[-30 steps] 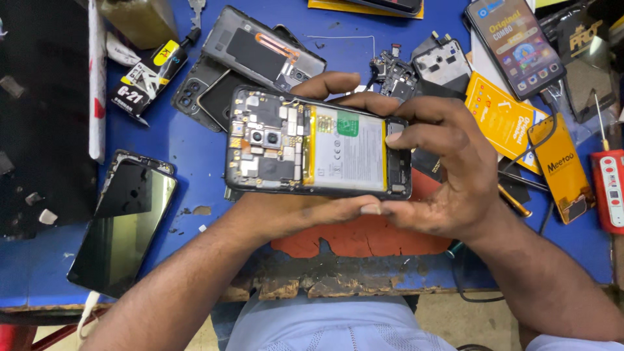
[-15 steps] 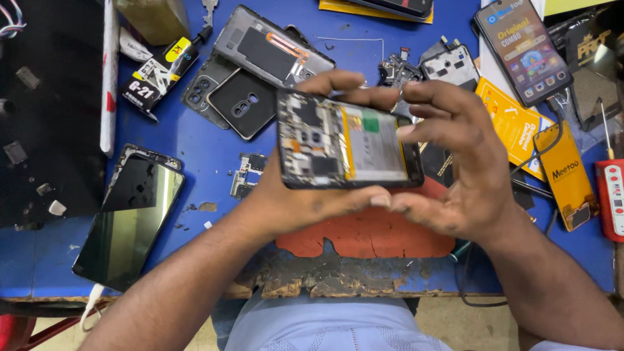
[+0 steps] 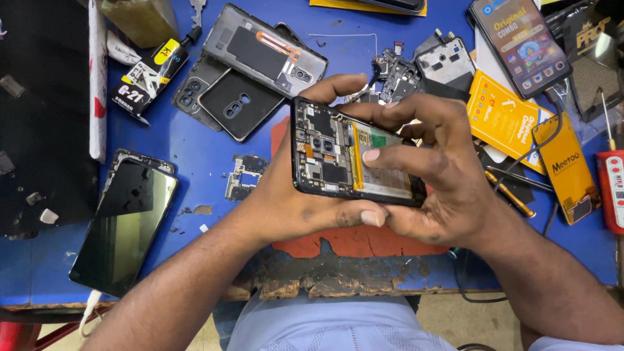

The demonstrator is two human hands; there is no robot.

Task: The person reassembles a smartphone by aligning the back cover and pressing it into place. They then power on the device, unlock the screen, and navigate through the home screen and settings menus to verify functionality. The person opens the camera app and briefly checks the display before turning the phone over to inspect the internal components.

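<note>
I hold an opened phone with its back cover off, showing the circuit board, camera modules and a white battery. My left hand grips its left end from below, thumb along the near edge. My right hand wraps the right end, and its index finger presses on the battery near the board. The phone is lifted above a red mat on the blue table.
A cracked phone screen lies at the left. Back covers, a glue tube, a small board piece, a lit phone, orange packets, tweezers and a red tool surround my hands.
I have raised and shifted the phone to the right and tilted it. My right index finger has come down onto the battery. A small board piece on the table is now uncovered.
</note>
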